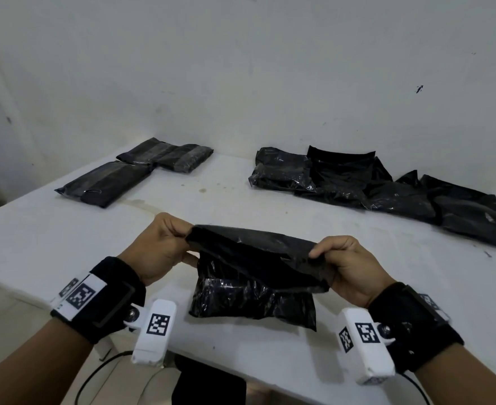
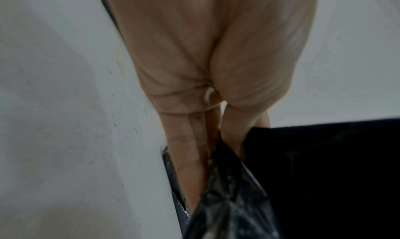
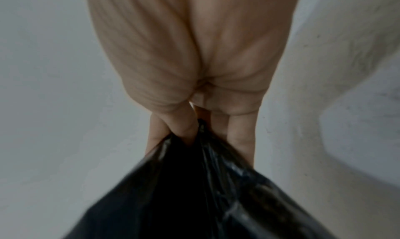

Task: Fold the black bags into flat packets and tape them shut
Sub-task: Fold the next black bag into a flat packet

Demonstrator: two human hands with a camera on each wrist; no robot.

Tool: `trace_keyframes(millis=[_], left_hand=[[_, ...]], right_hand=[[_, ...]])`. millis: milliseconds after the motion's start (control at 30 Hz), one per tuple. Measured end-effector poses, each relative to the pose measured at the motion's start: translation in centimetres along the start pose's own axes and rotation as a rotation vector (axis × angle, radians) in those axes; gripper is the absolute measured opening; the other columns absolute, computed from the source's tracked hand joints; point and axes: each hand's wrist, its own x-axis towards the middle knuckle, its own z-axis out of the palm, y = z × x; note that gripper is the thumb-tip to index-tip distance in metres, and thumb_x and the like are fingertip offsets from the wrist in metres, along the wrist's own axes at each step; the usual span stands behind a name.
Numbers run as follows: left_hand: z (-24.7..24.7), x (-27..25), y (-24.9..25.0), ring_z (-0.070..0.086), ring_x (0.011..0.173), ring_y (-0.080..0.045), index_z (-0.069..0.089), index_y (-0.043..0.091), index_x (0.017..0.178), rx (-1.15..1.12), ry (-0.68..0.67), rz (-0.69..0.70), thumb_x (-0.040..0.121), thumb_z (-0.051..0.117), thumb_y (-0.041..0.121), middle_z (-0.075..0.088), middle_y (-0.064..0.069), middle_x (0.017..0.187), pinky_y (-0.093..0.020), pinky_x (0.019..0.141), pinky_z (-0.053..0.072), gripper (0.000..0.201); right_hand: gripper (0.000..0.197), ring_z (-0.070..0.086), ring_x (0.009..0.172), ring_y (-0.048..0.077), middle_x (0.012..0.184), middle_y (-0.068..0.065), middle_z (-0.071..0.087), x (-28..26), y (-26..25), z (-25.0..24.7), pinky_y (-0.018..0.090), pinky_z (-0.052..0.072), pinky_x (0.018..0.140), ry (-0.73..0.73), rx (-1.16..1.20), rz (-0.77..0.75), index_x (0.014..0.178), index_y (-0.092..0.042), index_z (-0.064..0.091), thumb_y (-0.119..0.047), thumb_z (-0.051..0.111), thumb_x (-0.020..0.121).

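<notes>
A crinkled black bag [image 1: 252, 285] lies on the white table [image 1: 65, 238] near its front edge, its top flap lifted. My left hand [image 1: 164, 244] pinches the flap's left corner and my right hand [image 1: 340, 258] pinches its right corner, stretching the flap between them above the bag's body. In the left wrist view my left hand [image 2: 216, 140] grips the black bag [image 2: 303, 182] between thumb and fingers. The right wrist view shows my right hand [image 3: 194, 131] gripping the black bag [image 3: 194, 200] the same way.
Three flat taped packets [image 1: 132, 173] lie at the back left of the table. A heap of loose black bags [image 1: 387, 188] sits at the back right. A white wall [image 1: 240, 68] stands behind the table. A dark object [image 1: 208, 381] and a cable [image 1: 94, 375] sit below the front edge.
</notes>
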Motion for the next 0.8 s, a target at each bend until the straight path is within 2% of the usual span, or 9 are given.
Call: trace_keyframes(millis=[100,167,233,300,400,467,600,800], left_hand=[[-0.1,0.0,-0.4,0.071,0.083,-0.04,0.08,0.005,0.085,0.007,0.0,-0.002,0.077,0.061,-0.002,0.071,-0.029,0.097,-0.041,0.067,0.06,0.022],[-0.2,0.1,-0.9,0.067,0.091,-0.05,0.079,0.003,0.075,-0.031,0.056,-0.019,0.07,0.051,-0.01,0.068,-0.034,0.1,-0.046,0.08,0.056,0.031],[-0.2,0.2,-1.4,0.063,0.09,-0.051,0.075,0.002,0.06,-0.044,0.106,-0.034,0.061,0.046,-0.014,0.067,-0.036,0.097,-0.047,0.084,0.045,0.033],[-0.2,0.3,-1.6,0.063,0.083,-0.043,0.069,0.001,0.051,-0.037,0.112,-0.041,0.059,0.042,-0.017,0.067,-0.034,0.089,-0.044,0.078,0.041,0.033],[-0.3,0.4,-1.8,0.062,0.069,-0.028,0.06,0.004,0.044,-0.067,0.115,-0.053,0.067,0.027,-0.033,0.066,-0.018,0.071,-0.028,0.065,0.048,0.054],[-0.2,0.4,-1.8,0.057,0.062,-0.022,0.056,0.007,0.043,-0.094,0.118,-0.058,0.067,0.02,-0.035,0.062,-0.013,0.065,-0.021,0.059,0.047,0.06],[-0.4,0.6,-2.1,0.055,0.057,-0.019,0.052,0.009,0.042,-0.12,0.121,-0.078,0.068,0.017,-0.035,0.059,-0.012,0.062,-0.018,0.052,0.044,0.062],[-1.1,0.9,-3.1,0.055,0.057,-0.02,0.052,0.01,0.042,-0.152,0.129,-0.113,0.07,0.018,-0.035,0.057,-0.014,0.06,-0.018,0.054,0.046,0.062]], right_hand=[[0.065,0.063,0.048,0.018,0.058,0.015,0.064,0.2,0.1,0.1,0.024,0.051,0.041,-0.001,-0.023,0.023,0.048,-0.004,0.067,0.028,0.025,0.085],[0.063,0.063,0.047,0.018,0.057,0.015,0.063,0.3,0.0,0.2,0.023,0.05,0.04,0.002,-0.018,0.041,0.049,-0.004,0.066,0.027,0.024,0.084],[0.063,0.061,0.047,0.018,0.058,0.014,0.062,0.5,0.1,0.2,0.023,0.05,0.041,0.001,-0.008,0.059,0.05,-0.005,0.065,0.026,0.023,0.084],[0.062,0.058,0.047,0.018,0.059,0.014,0.06,0.8,0.2,0.3,0.023,0.049,0.041,0.002,0.002,0.071,0.051,-0.006,0.063,0.026,0.022,0.084],[0.059,0.054,0.045,0.017,0.057,0.014,0.055,1.1,0.5,0.5,0.022,0.047,0.039,-0.007,0.022,0.079,0.05,-0.006,0.059,0.025,0.022,0.084],[0.057,0.054,0.045,0.016,0.056,0.012,0.054,1.3,0.7,0.7,0.02,0.046,0.04,-0.02,0.036,0.07,0.05,-0.008,0.056,0.025,0.023,0.083],[0.055,0.053,0.048,0.018,0.059,0.012,0.052,1.8,1.2,0.5,0.021,0.045,0.043,-0.038,0.023,0.063,0.049,-0.01,0.054,0.024,0.026,0.082],[0.058,0.052,0.047,0.017,0.055,0.011,0.051,2.2,1.3,0.7,0.019,0.045,0.044,-0.075,-0.027,0.045,0.046,-0.01,0.052,0.028,0.023,0.08]])
